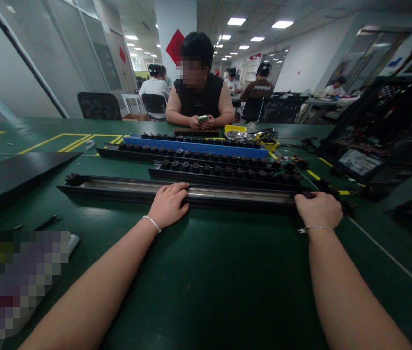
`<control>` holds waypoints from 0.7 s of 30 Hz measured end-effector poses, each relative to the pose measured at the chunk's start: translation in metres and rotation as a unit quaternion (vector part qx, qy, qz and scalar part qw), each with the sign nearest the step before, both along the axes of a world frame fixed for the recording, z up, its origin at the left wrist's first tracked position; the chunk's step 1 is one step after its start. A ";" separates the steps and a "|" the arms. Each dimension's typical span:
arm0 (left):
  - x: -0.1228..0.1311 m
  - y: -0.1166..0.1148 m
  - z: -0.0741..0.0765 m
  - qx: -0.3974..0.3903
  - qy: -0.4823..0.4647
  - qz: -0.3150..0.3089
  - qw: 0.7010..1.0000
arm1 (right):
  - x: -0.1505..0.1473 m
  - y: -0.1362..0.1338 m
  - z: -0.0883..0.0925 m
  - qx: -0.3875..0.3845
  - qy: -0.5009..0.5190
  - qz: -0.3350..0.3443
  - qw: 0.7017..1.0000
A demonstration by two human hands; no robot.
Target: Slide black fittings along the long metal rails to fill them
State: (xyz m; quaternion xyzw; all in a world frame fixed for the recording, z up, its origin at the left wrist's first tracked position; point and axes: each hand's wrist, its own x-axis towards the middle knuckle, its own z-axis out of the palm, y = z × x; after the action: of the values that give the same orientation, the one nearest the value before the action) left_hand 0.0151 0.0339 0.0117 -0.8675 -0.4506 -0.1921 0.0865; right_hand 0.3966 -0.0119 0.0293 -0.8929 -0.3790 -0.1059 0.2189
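A long black rail with a shiny metal channel (118,187) lies across the green table (206,272) in front of me. My left hand (168,204) rests on its middle, fingers curled over the near edge. My right hand (318,209) grips the rail's right end, fingers wrapped round it. Behind it lie more rails fitted with several black sockets (224,170), and a blue rail (195,145) farther back.
A person sits across the table holding a small green thing (203,118). A yellow tray with a metal bowl (238,135) stands by them. A black panel (12,177) lies at left, a black crate (384,126) at right, loose black parts (340,187) near my right hand.
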 end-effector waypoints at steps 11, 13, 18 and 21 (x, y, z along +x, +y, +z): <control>-0.002 0.003 0.000 -0.006 0.013 0.001 1.000 | 0.000 0.000 0.000 -0.004 0.001 -0.019 1.000; -0.003 0.004 0.000 -0.002 0.015 0.001 1.000 | 0.000 0.000 0.000 -0.006 0.000 -0.017 1.000; -0.009 0.007 0.000 -0.006 0.016 0.007 1.000 | 0.000 0.000 -0.002 0.014 -0.006 -0.021 1.000; -0.012 0.009 0.000 -0.008 0.015 0.011 1.000 | 0.003 -0.001 -0.003 0.017 -0.009 -0.029 0.999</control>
State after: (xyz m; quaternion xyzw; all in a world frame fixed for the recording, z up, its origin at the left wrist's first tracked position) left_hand 0.0026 0.0433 0.0116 -0.8659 -0.4605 -0.1742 0.0881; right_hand 0.4000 -0.0131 0.0266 -0.8987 -0.3531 -0.1265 0.2273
